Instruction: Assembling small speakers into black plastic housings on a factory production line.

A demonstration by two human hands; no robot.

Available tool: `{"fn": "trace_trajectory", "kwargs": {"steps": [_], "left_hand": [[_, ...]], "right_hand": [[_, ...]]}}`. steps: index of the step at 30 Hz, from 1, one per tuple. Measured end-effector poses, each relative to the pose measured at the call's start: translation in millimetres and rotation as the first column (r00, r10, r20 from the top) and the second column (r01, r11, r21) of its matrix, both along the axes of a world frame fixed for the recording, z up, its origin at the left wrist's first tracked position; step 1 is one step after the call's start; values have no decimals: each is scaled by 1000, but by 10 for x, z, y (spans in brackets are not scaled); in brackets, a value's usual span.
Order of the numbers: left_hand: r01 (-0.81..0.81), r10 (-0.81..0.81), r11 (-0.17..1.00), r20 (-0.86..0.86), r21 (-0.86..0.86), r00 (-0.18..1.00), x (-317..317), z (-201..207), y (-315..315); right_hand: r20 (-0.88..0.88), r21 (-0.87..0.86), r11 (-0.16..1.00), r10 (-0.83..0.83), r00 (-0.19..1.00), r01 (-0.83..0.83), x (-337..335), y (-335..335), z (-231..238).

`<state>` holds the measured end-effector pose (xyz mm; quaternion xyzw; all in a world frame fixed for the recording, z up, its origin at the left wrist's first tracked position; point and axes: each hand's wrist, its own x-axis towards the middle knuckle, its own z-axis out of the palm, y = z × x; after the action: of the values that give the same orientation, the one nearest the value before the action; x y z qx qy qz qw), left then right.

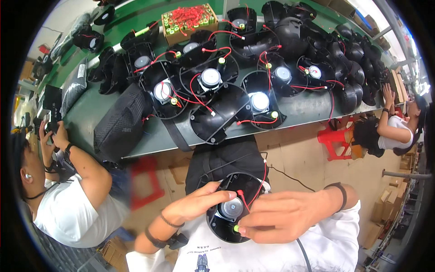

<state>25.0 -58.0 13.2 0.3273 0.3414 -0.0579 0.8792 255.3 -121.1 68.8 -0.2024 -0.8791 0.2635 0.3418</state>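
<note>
Over my lap is a round black plastic housing [219, 228] with a silver speaker [232, 209] inside. My left hand [195, 204] grips its left rim, the thumb reaching over the edge beside the speaker. At the housing's lower right, my right hand [283, 216] pinches a small green battery cell [236, 228] between thumb and forefinger; its other fingers are curled. A red wire [262, 181] rises from the housing, and a red connector stands near the speaker. My right hand covers part of the housing's right side.
The green bench [156, 138] ahead bears several similar black housings [210, 81] with speakers and red wires. A carton [183, 35] of green cells stands at the back. Co-workers sit left [77, 195] and right [398, 129]. A red stool [333, 141] stands right; a dark cable [292, 177] crosses behind.
</note>
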Motion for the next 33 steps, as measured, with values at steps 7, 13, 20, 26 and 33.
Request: {"fn": "trace_trajectory", "kwargs": {"steps": [7, 13, 20, 26, 33], "left_hand": [[143, -156, 983, 111, 117, 981, 80, -164, -30], [116, -119, 991, 51, 64, 992, -1, -376, -161], [87, -114, 979, 139, 182, 984, -213, -485, -129], [-195, 188, 981, 237, 6, 953, -428, -573, -104], [-593, 618, 698, 80, 401, 782, -709, -79, -204]], "right_hand": [[92, -137, 990, 30, 995, -17, -48, -227, -201], [284, -82, 995, -36, 958, 61, -32, -377, -235], [76, -186, 979, -67, 995, 81, 31, -187, -213], [-76, -37, 683, -730, 680, 729, 419, 17, -123], [-242, -364, 526, -850, 468, 768, 113, -46, -815]]}}
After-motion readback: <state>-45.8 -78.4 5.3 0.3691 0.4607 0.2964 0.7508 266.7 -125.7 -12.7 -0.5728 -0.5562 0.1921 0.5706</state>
